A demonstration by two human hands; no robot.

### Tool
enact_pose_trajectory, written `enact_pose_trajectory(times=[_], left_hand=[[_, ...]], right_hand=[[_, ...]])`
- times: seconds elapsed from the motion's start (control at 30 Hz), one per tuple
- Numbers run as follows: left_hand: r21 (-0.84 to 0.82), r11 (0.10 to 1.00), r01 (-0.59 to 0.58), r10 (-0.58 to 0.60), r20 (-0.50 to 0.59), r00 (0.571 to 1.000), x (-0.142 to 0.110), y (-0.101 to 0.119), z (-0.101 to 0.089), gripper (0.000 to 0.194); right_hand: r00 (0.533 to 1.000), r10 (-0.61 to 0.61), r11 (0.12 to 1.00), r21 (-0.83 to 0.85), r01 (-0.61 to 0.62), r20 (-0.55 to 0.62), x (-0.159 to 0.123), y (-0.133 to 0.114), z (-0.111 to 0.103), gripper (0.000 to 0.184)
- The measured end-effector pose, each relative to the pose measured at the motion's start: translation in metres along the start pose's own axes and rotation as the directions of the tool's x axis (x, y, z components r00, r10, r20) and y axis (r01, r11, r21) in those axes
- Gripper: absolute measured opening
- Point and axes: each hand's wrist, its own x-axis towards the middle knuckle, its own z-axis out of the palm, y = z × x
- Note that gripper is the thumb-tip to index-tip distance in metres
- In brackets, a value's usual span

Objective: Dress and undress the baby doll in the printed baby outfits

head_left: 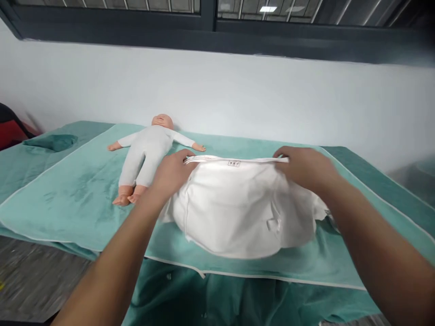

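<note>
A white cloth garment (234, 208) with a small printed label near its top edge hangs between my hands over the green bed. My left hand (175, 170) pinches the top edge at its left end. At the right end of that edge, my right hand (302, 167) is closed on the fabric too. The lower part of the garment droops in a rounded curve, and its exact kind is not clear. Left of my left hand, a baby doll (147, 149) in a white body suit lies on its back, arms spread, feet toward me.
A light green mat with pale piping (78, 199) covers the darker green bedding (176, 290). Behind it rises a white wall (238, 99) below a dark window frame (136, 34). A red and black object (13, 129) sits at the far left. Grey floor (34, 276) shows at lower left.
</note>
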Motion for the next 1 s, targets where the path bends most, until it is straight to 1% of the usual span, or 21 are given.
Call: enact_pose_trajectory(times=[0.03, 0.07, 0.13, 0.17, 0.2, 0.23, 0.27, 0.3, 0.37, 0.43, 0.5, 0.57, 0.67, 0.73, 0.8, 0.87, 1.0], left_hand=[[0.027, 0.999, 0.024, -0.024, -0.021, 0.999, 0.012, -0.006, 0.013, 0.033], [0.068, 0.997, 0.039, -0.035, -0.064, 0.997, 0.020, -0.010, 0.028, 0.037], [0.161, 0.987, -0.019, 0.043, -0.149, 0.988, 0.026, -0.015, 0.061, 0.046], [0.170, 0.982, -0.082, 0.109, -0.153, 0.982, 0.024, -0.015, 0.079, 0.045], [0.143, 0.978, -0.153, 0.170, -0.115, 0.979, 0.021, -0.014, 0.097, 0.044], [0.095, 0.974, -0.206, 0.211, -0.043, 0.977, 0.017, -0.012, 0.113, 0.042], [0.069, 0.973, -0.219, 0.217, 0.035, 0.976, 0.013, -0.010, 0.128, 0.039], [0.074, 0.975, -0.207, 0.201, 0.086, 0.976, 0.011, -0.008, 0.141, 0.037], [0.107, 0.979, -0.172, 0.159, 0.125, 0.979, 0.012, -0.007, 0.157, 0.034], [0.142, 0.982, -0.121, 0.105, 0.114, 0.988, 0.020, -0.009, 0.162, 0.036], [0.157, 0.984, -0.082, 0.065, 0.112, 0.992, 0.032, -0.012, 0.159, 0.041], [0.178, 0.981, -0.073, 0.056, 0.099, 0.994, 0.045, -0.014, 0.154, 0.050], [0.242, 0.966, -0.092, 0.081, 0.053, 0.995, 0.061, -0.015, 0.150, 0.058], [0.279, 0.953, -0.116, 0.110, 0.036, 0.993, 0.070, -0.017, 0.154, 0.059], [0.282, 0.949, -0.142, 0.137, 0.034, 0.990, 0.077, -0.021, 0.161, 0.059], [0.249, 0.960, -0.131, 0.121, 0.054, 0.991, 0.083, -0.026, 0.169, 0.060], [0.170, 0.981, -0.095, 0.069, 0.151, 0.986, 0.090, -0.033, 0.179, 0.063]], right_hand=[[1.000, -0.012, 1.000, -0.002, 0.012, 0.029, 0.010, -0.007, 0.013, 0.035], [0.999, -0.025, 1.000, -0.007, 0.025, 0.026, 0.018, -0.015, 0.027, 0.038], [0.992, -0.119, 0.993, -0.028, 0.117, -0.046, 0.023, -0.036, 0.060, 0.042], [0.979, -0.188, 0.982, -0.010, 0.188, -0.081, 0.022, -0.048, 0.076, 0.042], [0.961, -0.261, 0.963, 0.044, 0.265, -0.087, 0.020, -0.061, 0.093, 0.042], [0.951, -0.302, 0.943, 0.128, 0.308, -0.068, 0.016, -0.073, 0.109, 0.041], [0.955, -0.295, 0.934, 0.201, 0.295, -0.031, 0.013, -0.083, 0.125, 0.041], [0.967, -0.254, 0.939, 0.244, 0.244, 0.009, 0.010, -0.092, 0.138, 0.042], [0.987, -0.150, 0.958, 0.256, 0.131, 0.056, 0.010, -0.101, 0.160, 0.046], [0.995, -0.083, 0.970, 0.235, 0.069, 0.054, 0.015, -0.102, 0.171, 0.050], [0.997, -0.067, 0.973, 0.225, 0.059, 0.030, 0.023, -0.096, 0.174, 0.052], [0.996, -0.086, 0.978, 0.188, 0.089, -0.024, 0.033, -0.088, 0.172, 0.054], [0.980, -0.168, 0.980, 0.093, 0.178, -0.108, 0.047, -0.078, 0.168, 0.057], [0.972, -0.202, 0.976, 0.057, 0.210, -0.118, 0.057, -0.074, 0.168, 0.059], [0.971, -0.210, 0.975, 0.054, 0.217, -0.110, 0.065, -0.071, 0.172, 0.060], [0.974, -0.206, 0.974, 0.073, 0.213, -0.095, 0.071, -0.069, 0.177, 0.059], [0.977, -0.200, 0.971, 0.120, 0.208, -0.070, 0.076, -0.068, 0.187, 0.059]])
